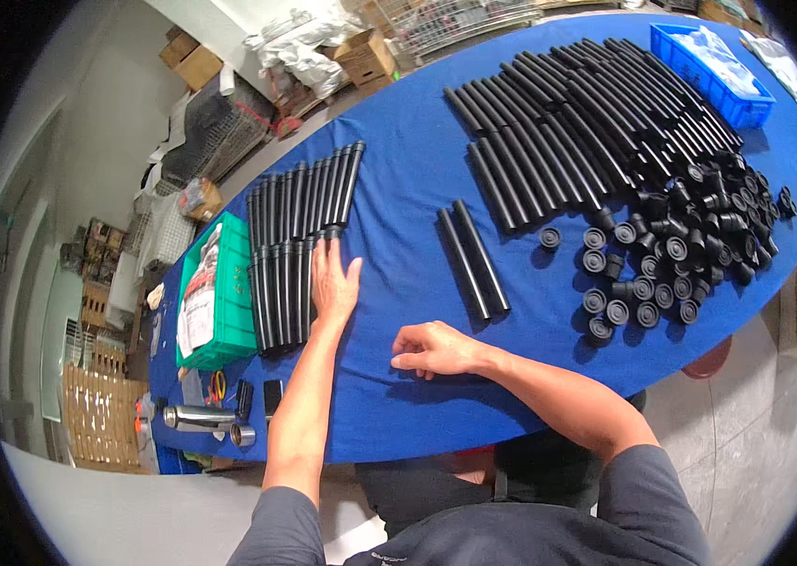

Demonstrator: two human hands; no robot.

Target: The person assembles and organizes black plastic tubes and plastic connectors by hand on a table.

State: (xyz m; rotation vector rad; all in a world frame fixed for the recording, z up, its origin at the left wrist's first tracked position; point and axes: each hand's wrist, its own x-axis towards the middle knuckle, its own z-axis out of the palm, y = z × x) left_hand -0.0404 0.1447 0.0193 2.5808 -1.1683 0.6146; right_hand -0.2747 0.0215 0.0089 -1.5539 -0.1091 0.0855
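Observation:
My left hand [333,283] lies flat with fingers spread on the blue table [417,170], its edge pressed against a row of black tubes [282,288] lined up side by side. A second row of black tubes [309,193] lies just beyond it. My right hand [431,350] rests on the cloth with fingers loosely curled and nothing in it. Two loose black tubes [473,258] lie side by side a little beyond my right hand. A large batch of black tubes [578,123] fills the far right, and a heap of black round caps [677,255] sits beside it.
A green crate [229,325] holding a printed bag stands at the table's left end. A blue bin [705,80] with plastic bags sits at the far right. A metal flask [196,415], a phone [272,396] and small tools lie at the near left corner. Cardboard boxes and wire racks stand behind.

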